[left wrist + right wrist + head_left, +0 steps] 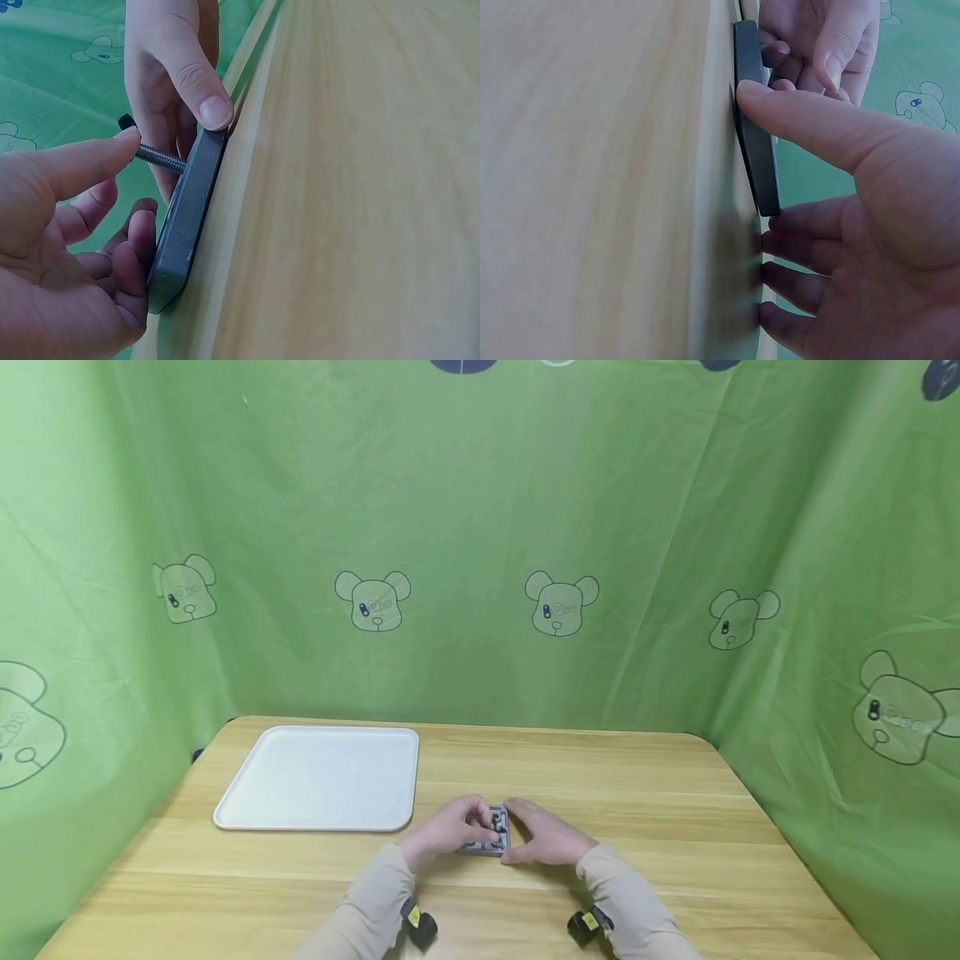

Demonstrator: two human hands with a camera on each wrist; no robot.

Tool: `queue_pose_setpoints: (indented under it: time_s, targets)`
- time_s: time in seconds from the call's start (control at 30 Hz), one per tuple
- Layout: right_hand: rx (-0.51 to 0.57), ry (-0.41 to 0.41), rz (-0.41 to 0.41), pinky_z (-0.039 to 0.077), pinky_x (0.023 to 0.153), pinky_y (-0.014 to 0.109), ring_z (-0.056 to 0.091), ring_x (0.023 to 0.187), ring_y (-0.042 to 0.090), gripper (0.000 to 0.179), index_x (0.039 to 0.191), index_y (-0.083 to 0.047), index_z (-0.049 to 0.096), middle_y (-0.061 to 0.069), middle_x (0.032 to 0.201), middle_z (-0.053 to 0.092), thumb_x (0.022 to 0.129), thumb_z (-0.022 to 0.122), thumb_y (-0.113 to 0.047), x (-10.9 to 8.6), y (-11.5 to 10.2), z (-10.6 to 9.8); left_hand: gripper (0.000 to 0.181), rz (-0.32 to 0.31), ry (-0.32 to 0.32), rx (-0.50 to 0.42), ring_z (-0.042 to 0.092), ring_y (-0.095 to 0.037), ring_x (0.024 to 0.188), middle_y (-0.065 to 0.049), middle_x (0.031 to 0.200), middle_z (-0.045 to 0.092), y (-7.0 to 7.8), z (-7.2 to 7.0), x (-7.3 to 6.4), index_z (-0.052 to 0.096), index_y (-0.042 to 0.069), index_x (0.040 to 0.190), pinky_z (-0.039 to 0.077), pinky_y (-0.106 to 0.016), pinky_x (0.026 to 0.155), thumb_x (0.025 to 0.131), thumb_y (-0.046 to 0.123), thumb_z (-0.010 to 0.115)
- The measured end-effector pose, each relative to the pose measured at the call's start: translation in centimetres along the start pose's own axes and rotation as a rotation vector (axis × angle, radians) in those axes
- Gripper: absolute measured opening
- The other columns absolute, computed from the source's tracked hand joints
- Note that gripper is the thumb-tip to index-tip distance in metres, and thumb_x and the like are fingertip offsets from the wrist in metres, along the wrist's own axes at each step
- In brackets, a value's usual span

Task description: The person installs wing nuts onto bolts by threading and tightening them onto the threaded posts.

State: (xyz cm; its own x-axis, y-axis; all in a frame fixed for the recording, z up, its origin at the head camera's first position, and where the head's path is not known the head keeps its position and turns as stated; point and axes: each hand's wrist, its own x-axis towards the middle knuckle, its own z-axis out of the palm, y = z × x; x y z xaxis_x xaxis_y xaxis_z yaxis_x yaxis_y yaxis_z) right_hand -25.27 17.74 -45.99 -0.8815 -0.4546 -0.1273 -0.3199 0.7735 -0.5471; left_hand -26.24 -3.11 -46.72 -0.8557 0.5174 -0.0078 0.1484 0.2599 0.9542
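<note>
A small dark grey metal block [504, 842] with recesses in its top lies on the table, seen edge-on in both wrist views. A threaded bolt [159, 156] stands up out of it. My left hand [448, 828] pinches the bolt's dark head between thumb and forefinger, while its other fingers curl beside the block's edge. From the right side, my right hand [551, 838] holds the block, thumb at the near corner and forefinger at the far one. Its other fingertips [776, 319] touch the tabletop. In the right wrist view the bolt is hidden.
A white rectangular tray [322, 777] lies at the back left of the wooden table [600, 777]. Green cloth [465, 677] printed with bear heads hangs around the table's back and sides. Each wrist carries a small black camera [422, 930].
</note>
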Motion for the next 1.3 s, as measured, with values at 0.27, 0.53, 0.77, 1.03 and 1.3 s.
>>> queue_pose_setpoints:
  time_s: [0.27, 0.53, 0.77, 1.03, 1.3]
  targets:
    - [-0.006, 0.001, -0.008, 0.024, 0.114, 0.061, 0.03, 0.142, 0.045, 0.1, 0.148, 0.002, 0.031, 0.025, 0.155, 0.03, 0.074, 0.079, -0.043, -0.06, 0.02, -0.01, 0.019, 0.02, -0.011, 0.018, 0.052, -0.015, 0.086, -0.01, 0.095, 0.061, -0.21, 0.07, 0.13, 0.06, 0.001, 0.099, 0.042, -0.028, 0.08, 0.082, 0.003, 0.069]
    - [-0.008, 0.003, -0.006, 0.025, 0.114, 0.061, 0.031, 0.142, 0.045, 0.099, 0.148, 0.002, 0.032, 0.026, 0.154, 0.03, 0.074, 0.079, -0.044, -0.03, 0.0, -0.05, 0.021, 0.03, -0.03, 0.024, 0.053, -0.015, 0.087, -0.013, 0.098, 0.062, -0.21, 0.02, 0.22, 0.061, 0.002, 0.102, 0.043, -0.028, 0.08, 0.083, 0.003, 0.069]
    - [-0.007, 0.003, 0.0, 0.025, 0.114, 0.061, 0.031, 0.142, 0.045, 0.099, 0.148, 0.002, 0.031, 0.026, 0.155, 0.03, 0.074, 0.079, -0.043, -0.05, -0.12, -0.1, 0.018, 0.038, -0.035, 0.043, 0.054, -0.015, 0.088, -0.011, 0.099, 0.063, -0.1, 0.0, 0.13, 0.064, 0.005, 0.103, 0.044, -0.029, 0.081, 0.086, 0.005, 0.068]
    - [-0.008, 0.005, 0.001, 0.025, 0.113, 0.061, 0.031, 0.142, 0.045, 0.1, 0.148, 0.002, 0.032, 0.026, 0.155, 0.03, 0.073, 0.08, -0.043, -0.07, -0.15, -0.1, 0.017, 0.023, -0.031, 0.061, 0.056, -0.017, 0.091, -0.009, 0.1, 0.064, -0.08, 0.04, 0.03, 0.066, 0.008, 0.105, 0.044, -0.031, 0.08, 0.088, 0.007, 0.065]
    - [-0.016, 0.007, 0.001, 0.026, 0.113, 0.061, 0.032, 0.141, 0.045, 0.1, 0.148, 0.002, 0.032, 0.025, 0.155, 0.031, 0.073, 0.08, -0.044, 0.04, 0.0, -0.01, 0.02, 0.019, -0.039, 0.069, 0.056, -0.018, 0.09, -0.009, 0.1, 0.063, -0.15, -0.03, 0.04, 0.067, 0.009, 0.108, 0.044, -0.031, 0.079, 0.089, 0.008, 0.064]
